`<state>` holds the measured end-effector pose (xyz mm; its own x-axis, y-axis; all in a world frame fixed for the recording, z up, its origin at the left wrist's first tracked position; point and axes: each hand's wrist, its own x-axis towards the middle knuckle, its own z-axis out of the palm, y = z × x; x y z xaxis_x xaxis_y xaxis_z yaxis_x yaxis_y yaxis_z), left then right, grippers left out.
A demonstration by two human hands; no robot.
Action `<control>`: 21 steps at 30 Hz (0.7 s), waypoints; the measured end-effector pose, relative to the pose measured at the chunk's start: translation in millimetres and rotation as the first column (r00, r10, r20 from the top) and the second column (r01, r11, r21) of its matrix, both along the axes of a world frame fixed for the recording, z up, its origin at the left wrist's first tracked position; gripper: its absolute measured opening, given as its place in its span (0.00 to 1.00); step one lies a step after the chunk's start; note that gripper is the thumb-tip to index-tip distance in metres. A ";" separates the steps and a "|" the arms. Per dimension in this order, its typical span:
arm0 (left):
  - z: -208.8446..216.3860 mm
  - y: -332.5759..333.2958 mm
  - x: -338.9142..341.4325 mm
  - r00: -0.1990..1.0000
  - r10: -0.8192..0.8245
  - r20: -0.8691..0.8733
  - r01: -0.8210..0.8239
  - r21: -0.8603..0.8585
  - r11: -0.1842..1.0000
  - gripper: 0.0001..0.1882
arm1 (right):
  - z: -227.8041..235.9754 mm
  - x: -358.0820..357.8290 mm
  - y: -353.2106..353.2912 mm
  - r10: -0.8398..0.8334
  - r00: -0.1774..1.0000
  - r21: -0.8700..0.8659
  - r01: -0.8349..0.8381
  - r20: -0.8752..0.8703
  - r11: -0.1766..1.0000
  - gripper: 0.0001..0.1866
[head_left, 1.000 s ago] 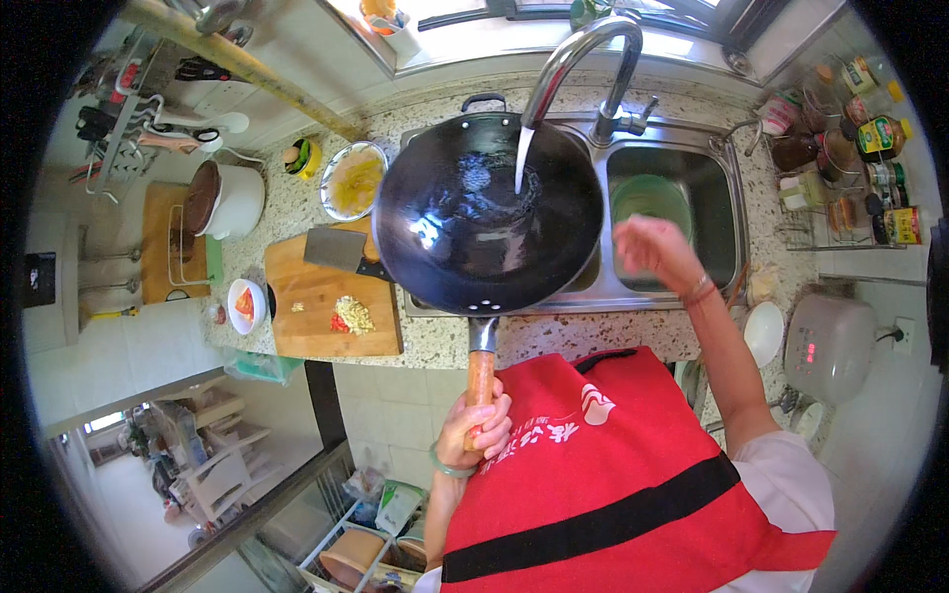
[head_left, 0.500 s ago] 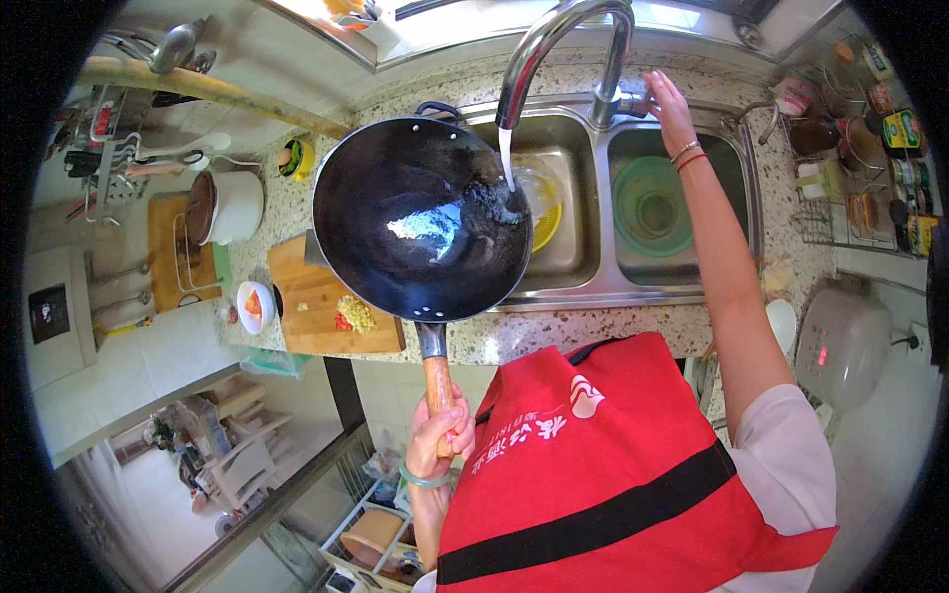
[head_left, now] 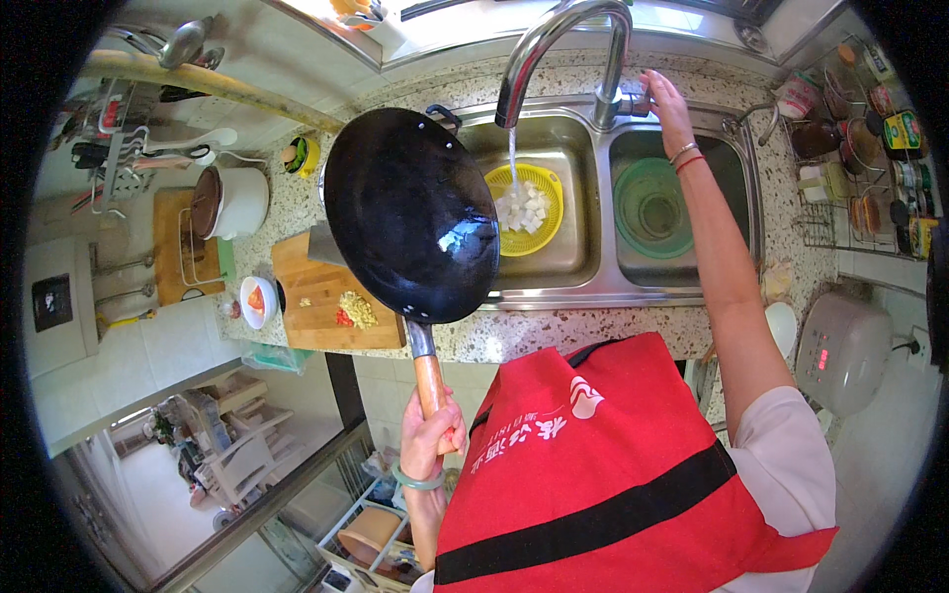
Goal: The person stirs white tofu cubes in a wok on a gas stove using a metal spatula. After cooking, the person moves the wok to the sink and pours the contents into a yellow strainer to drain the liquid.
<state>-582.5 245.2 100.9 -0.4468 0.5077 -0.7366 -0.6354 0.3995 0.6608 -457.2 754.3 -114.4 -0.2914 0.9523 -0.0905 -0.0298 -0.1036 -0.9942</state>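
Observation:
My left hand is closed round the wooden handle of a black wok. The wok is held tilted over the counter and the left rim of the sink, with a bright wet shine inside. My right hand is at the faucet handle, its fingers against it; the thumb is mostly hidden. A thin stream of water runs from the chrome faucet into the left basin. There a yellow colander holds white cubes, partly covered by the wok.
Left of the wok lie a cutting board with chopped yellow and red bits, a cleaver and a white bowl. A green basin sits in the right sink. A jar rack stands at right; a white pot at left.
The wok has shifted left out of the water stream and tipped further. The stream has thinned and now falls into the colander, whose white cubes have come into view. My right hand stays at the faucet.

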 end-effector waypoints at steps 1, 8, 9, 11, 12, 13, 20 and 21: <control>-0.2 -0.1 0.2 1.000 -0.008 -0.016 0.008 -0.011 1.000 0.14 | 1.3 -0.8 -2.1 -0.006 1.000 0.003 0.006 -0.003 1.000 0.24; 1.0 -6.4 3.6 0.999 0.010 -0.037 -0.009 0.008 1.000 0.15 | 0.0 -4.9 -18.4 -0.313 0.947 0.211 0.292 0.077 0.933 0.23; 0.1 -7.8 4.0 0.999 0.023 -0.029 -0.022 0.029 0.999 0.15 | 10.7 1.6 -42.3 -0.379 0.922 0.277 0.344 0.083 0.897 0.19; 1.6 -5.9 5.1 0.999 0.048 -0.001 -0.048 0.054 0.997 0.16 | 13.6 4.5 -92.5 -0.249 0.968 0.139 0.241 0.044 0.961 0.11; 2.6 -4.9 4.4 0.998 0.057 0.016 -0.058 0.063 0.996 0.16 | -1.2 3.8 -115.8 -0.002 0.998 0.050 0.005 -0.064 0.999 0.10; 1.9 -7.4 5.6 0.997 0.080 0.024 -0.081 0.075 0.994 0.16 | -3.8 -2.1 -143.1 0.189 0.975 -0.183 -0.208 -0.118 0.961 0.11; 13.6 -15.1 -1.3 0.989 0.115 0.088 -0.123 0.099 0.987 0.17 | -33.1 3.3 -101.8 -0.297 0.952 -0.139 0.285 -0.072 0.948 0.19; 14.9 -15.7 -2.9 0.989 0.115 0.094 -0.124 0.096 0.988 0.17 | -30.3 4.5 -74.9 -0.319 0.948 -0.015 0.319 0.002 0.948 0.20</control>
